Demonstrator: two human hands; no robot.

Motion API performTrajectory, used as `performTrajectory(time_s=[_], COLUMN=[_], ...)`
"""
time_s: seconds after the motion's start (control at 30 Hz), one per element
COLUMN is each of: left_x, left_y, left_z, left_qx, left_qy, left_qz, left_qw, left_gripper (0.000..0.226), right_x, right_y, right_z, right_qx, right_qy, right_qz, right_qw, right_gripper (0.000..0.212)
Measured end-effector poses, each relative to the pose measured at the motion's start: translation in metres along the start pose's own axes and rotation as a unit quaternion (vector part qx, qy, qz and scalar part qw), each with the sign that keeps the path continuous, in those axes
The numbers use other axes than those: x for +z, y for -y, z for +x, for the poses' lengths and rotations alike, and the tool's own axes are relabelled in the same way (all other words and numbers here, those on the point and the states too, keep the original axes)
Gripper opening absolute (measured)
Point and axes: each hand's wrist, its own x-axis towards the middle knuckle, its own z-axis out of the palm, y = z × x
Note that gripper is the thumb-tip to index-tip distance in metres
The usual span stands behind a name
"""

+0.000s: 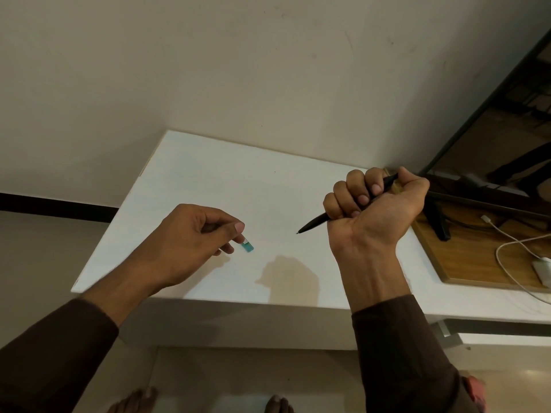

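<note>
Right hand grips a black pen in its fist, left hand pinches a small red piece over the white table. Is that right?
No. The head view shows the small piece in the left hand is teal, not red. The right hand does grip a black pen in its fist, over the white table.
</note>
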Motion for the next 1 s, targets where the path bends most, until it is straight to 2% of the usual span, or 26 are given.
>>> performTrajectory(time_s=[1.0], left_x=[-0.0003], left_y=[-0.0007], left_z=[-0.0007], left_qx=[0.001], left_qy=[0.002], left_qz=[0.0], left_qw=[1.0], left_gripper=[0.016], right_x=[0.003], right_y=[0.0014], right_z=[-0.0019], right_qx=[-0.005], right_qy=[0.001], right_qz=[-0.005], right_qw=[1.0], right_gripper=[0.046])
